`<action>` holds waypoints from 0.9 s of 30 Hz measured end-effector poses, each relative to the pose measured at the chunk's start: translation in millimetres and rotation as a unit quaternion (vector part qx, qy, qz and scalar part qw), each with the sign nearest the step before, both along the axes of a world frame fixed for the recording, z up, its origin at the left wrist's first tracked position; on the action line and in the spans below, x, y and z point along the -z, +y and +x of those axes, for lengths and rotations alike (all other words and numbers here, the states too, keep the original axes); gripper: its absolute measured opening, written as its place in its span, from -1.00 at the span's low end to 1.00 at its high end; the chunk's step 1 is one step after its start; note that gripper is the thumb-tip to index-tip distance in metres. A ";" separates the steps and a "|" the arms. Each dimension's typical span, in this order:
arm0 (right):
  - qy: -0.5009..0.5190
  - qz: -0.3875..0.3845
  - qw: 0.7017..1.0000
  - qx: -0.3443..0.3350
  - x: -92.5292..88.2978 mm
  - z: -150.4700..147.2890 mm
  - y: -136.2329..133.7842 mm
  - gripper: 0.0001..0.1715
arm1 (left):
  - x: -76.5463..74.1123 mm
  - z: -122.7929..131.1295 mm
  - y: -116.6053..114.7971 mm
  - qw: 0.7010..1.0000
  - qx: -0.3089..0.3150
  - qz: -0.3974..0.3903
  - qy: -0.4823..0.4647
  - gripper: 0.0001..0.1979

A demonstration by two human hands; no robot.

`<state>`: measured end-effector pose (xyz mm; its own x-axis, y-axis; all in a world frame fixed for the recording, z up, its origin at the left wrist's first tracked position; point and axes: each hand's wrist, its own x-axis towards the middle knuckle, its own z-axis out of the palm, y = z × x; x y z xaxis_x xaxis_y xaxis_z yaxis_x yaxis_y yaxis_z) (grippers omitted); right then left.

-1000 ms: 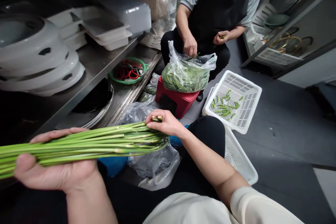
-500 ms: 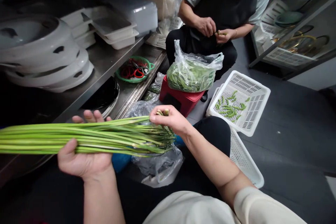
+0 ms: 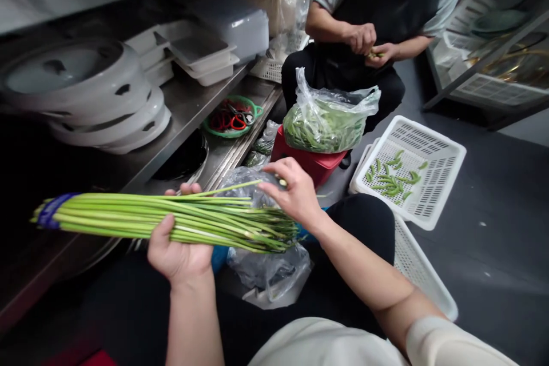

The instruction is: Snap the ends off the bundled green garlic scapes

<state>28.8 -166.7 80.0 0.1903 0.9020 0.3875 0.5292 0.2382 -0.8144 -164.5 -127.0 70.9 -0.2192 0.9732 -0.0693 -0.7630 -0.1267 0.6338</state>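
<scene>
A bunch of long green garlic scapes (image 3: 141, 214), bound at its left end with a purple band (image 3: 54, 211), lies nearly level across my left hand (image 3: 184, 246). My left thumb is over the front of the stalks and the fingers are behind them. My right hand (image 3: 295, 191) is at the bunch's right end. Its thumb and forefinger are slightly apart beside the tip of one stalk that sticks up from the rest. Small pale green stalk ends (image 3: 282, 181) show between its curled fingers. The bunch's darker tips hang over a clear plastic bag (image 3: 270, 269).
Opposite sits a person whose hands (image 3: 371, 46) work on small green pieces. A bag of green pods (image 3: 323, 126) rests on a red stool (image 3: 295, 154). A white basket (image 3: 446, 154) holds several pods. Left are a metal shelf (image 3: 180, 120), white stacked dishes (image 3: 124, 97) and scissors in a green basket (image 3: 231, 134).
The bunch has shifted right in view, bringing its purple band into sight. My right thumb and forefinger have parted at a stalk tip. The view has turned slightly left.
</scene>
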 end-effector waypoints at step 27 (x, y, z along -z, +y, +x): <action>0.063 -0.085 0.944 -0.312 -25.8 17.6 13.3 -0.65 | 5.5 25.1 -5.6 0.985 0.161 0.062 0.012 -0.57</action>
<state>46.4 -153.4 105.8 -0.3642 0.9007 0.2367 0.2252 0.3318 -0.9161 -139.4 -132.7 65.4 0.1020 0.9932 0.0561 -0.7608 0.0415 0.6476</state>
